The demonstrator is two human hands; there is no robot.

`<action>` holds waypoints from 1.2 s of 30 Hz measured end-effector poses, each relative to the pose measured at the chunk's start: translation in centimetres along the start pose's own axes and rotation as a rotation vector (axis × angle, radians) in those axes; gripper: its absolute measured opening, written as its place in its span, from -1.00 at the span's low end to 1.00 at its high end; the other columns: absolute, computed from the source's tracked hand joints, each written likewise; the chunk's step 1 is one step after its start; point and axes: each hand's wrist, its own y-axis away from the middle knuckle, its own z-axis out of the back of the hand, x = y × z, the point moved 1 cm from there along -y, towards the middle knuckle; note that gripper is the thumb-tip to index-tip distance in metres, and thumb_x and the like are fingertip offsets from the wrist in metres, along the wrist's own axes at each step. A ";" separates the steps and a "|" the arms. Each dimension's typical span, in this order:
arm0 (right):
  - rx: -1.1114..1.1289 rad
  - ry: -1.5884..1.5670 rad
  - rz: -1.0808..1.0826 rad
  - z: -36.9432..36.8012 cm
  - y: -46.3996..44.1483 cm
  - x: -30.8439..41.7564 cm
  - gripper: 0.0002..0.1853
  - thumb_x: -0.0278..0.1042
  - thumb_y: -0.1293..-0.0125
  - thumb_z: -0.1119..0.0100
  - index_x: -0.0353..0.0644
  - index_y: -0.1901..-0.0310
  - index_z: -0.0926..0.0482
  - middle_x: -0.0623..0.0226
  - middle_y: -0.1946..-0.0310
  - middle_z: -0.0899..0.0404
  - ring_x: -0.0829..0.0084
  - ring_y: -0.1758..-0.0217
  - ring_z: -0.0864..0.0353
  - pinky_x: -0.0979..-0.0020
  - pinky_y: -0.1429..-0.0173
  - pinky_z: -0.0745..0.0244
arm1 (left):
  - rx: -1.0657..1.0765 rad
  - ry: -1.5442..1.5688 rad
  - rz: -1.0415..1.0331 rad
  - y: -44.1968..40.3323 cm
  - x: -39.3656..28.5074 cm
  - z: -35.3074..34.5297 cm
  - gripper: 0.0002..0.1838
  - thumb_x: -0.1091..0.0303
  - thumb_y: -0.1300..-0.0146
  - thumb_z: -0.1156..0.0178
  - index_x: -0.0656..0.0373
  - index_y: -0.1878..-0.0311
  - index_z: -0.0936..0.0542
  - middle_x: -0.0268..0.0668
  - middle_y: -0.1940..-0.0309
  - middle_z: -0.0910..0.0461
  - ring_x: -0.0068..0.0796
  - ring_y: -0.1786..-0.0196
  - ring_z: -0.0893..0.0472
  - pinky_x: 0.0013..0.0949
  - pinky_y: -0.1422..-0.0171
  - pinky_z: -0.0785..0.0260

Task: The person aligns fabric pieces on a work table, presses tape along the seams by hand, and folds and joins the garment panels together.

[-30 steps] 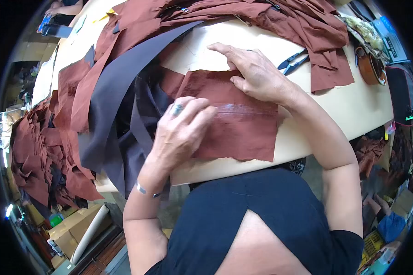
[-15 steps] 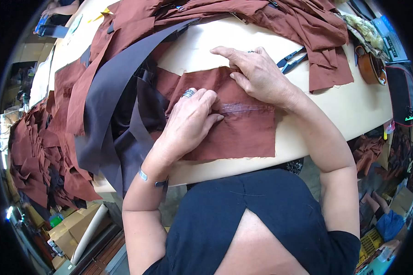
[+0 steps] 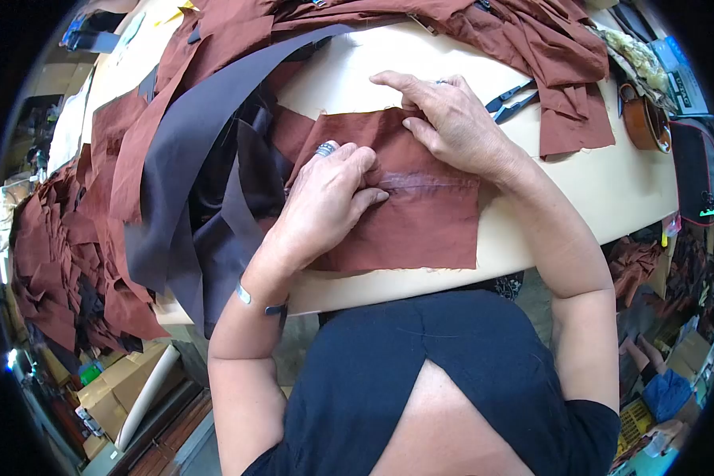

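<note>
A reddish-brown fabric piece lies flat on the pale table, with a shiny whitish line running across it. My left hand rests on its left part, fingers curled and pressed together; whatever they pinch is too small to name. Over the upper right of the fabric is my right hand, thumb and index finger apart and nothing visible between them. Dark strips of cloth lie left of my left hand. Blue-and-black snips sit right of my right hand.
More reddish-brown cloth is heaped along the table's far side, and a pile of scraps hangs at the left. A brown roll of tape stands at the right. A person's arm shows at the upper left.
My left hand has moved slightly from its earlier spot, its thumb coming into view beside the shiny line. My right hand has stayed nearly in place.
</note>
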 end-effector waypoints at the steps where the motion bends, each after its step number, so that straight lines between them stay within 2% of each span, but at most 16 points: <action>1: 0.007 -0.021 -0.008 0.0 0.0 0.0 -0.36 -0.57 -0.10 -0.13 0.08 -0.26 -0.32 0.39 0.42 -0.51 0.40 0.31 -0.53 0.31 -0.01 -0.29 | 0.015 0.006 0.013 -0.1 0.0 0.0 -0.75 0.38 0.00 -0.32 0.24 0.39 -0.42 -0.15 0.44 -0.46 -0.12 0.28 -0.46 -0.19 0.15 -0.25; 5: -0.037 0.001 0.038 0.0 0.0 0.1 -0.38 -0.57 -0.10 -0.14 0.06 -0.25 -0.34 0.37 0.46 -0.51 0.36 0.35 -0.52 0.30 0.01 -0.31 | 0.039 0.001 -0.007 -0.3 0.3 0.0 -0.77 0.37 0.00 -0.31 0.22 0.42 -0.43 -0.20 0.47 -0.45 -0.15 0.30 -0.44 -0.20 0.17 -0.24; 8: 0.111 0.020 -0.033 0.8 -0.1 0.3 -0.42 -0.51 -0.11 -0.10 0.05 -0.23 -0.32 0.27 0.21 -0.62 0.31 0.15 -0.60 0.23 -0.02 -0.28 | 0.009 -0.003 -0.038 -0.2 0.4 -0.1 -0.79 0.37 0.00 -0.31 0.19 0.42 -0.45 -0.23 0.49 -0.43 -0.19 0.31 -0.42 -0.22 0.17 -0.23; 13: 0.032 0.020 0.045 0.4 -0.1 0.0 -0.43 -0.51 -0.11 -0.10 0.05 -0.21 -0.36 0.33 0.39 -0.60 0.31 0.25 -0.59 0.30 0.01 -0.26 | -0.166 0.037 -0.063 0.6 1.1 -1.3 -0.79 0.34 -0.02 -0.31 0.19 0.39 -0.47 -0.26 0.48 -0.43 -0.24 0.32 -0.41 -0.24 0.18 -0.24; 15: 0.041 0.006 0.037 0.2 -0.1 -0.1 -0.39 -0.57 -0.12 -0.13 0.07 -0.25 -0.36 0.40 0.43 -0.49 0.45 0.34 -0.50 0.40 -0.02 -0.24 | -0.187 0.033 -0.053 0.9 1.3 -1.4 -0.78 0.33 -0.03 -0.32 0.19 0.36 -0.48 -0.25 0.47 -0.45 -0.25 0.32 -0.43 -0.25 0.19 -0.26; 19: 0.053 0.019 0.024 0.3 -0.2 0.2 -0.40 -0.55 -0.10 -0.13 0.09 -0.23 -0.35 0.37 0.44 -0.52 0.37 0.26 -0.56 0.32 0.00 -0.26 | -0.224 0.051 -0.021 1.2 1.2 -1.8 -0.77 0.32 -0.02 -0.33 0.19 0.33 -0.50 -0.23 0.45 -0.49 -0.24 0.31 -0.47 -0.24 0.18 -0.29; 23: 0.058 0.023 0.041 0.4 -0.1 0.2 -0.41 -0.55 -0.11 -0.12 0.08 -0.22 -0.36 0.34 0.38 -0.56 0.35 0.24 -0.56 0.34 -0.02 -0.26 | -0.235 0.047 -0.005 1.2 1.2 -1.9 -0.77 0.32 -0.01 -0.33 0.21 0.34 -0.50 -0.22 0.45 -0.50 -0.23 0.31 -0.48 -0.23 0.17 -0.30; 28: 0.071 0.037 0.046 0.6 0.1 0.4 -0.44 -0.55 -0.14 -0.10 0.06 -0.22 -0.35 0.30 0.17 -0.60 0.38 0.15 -0.58 0.27 -0.08 -0.23 | -0.171 0.053 0.012 1.0 0.8 -1.5 -0.79 0.36 -0.01 -0.31 0.22 0.35 -0.51 -0.21 0.44 -0.50 -0.20 0.30 -0.48 -0.22 0.16 -0.30; 31: 0.065 0.044 0.054 0.7 0.2 0.4 -0.43 -0.55 -0.15 -0.10 0.06 -0.23 -0.33 0.30 0.15 -0.60 0.41 0.12 -0.58 0.28 -0.10 -0.21 | -0.152 0.067 -0.024 1.0 0.9 -1.2 -0.82 0.38 -0.02 -0.30 0.22 0.35 -0.51 -0.21 0.43 -0.50 -0.20 0.30 -0.48 -0.22 0.16 -0.30; 35: 0.077 -0.015 -0.013 0.5 0.1 0.2 -0.43 -0.54 -0.16 -0.09 0.08 -0.24 -0.32 0.32 0.09 -0.59 0.43 0.08 -0.56 0.30 -0.12 -0.17 | -0.139 0.026 -0.048 1.1 1.0 -1.1 -0.86 0.43 -0.04 -0.25 0.21 0.34 -0.51 -0.22 0.39 -0.50 -0.19 0.26 -0.46 -0.22 0.14 -0.30; 36: 0.081 -0.023 -0.031 0.6 0.1 0.2 -0.44 -0.54 -0.17 -0.08 0.06 -0.24 -0.32 0.33 0.03 -0.57 0.42 0.02 -0.56 0.29 -0.12 -0.19 | -0.145 -0.009 -0.053 1.1 0.9 -1.1 -0.87 0.44 -0.04 -0.24 0.21 0.34 -0.51 -0.22 0.38 -0.49 -0.18 0.25 -0.46 -0.22 0.14 -0.30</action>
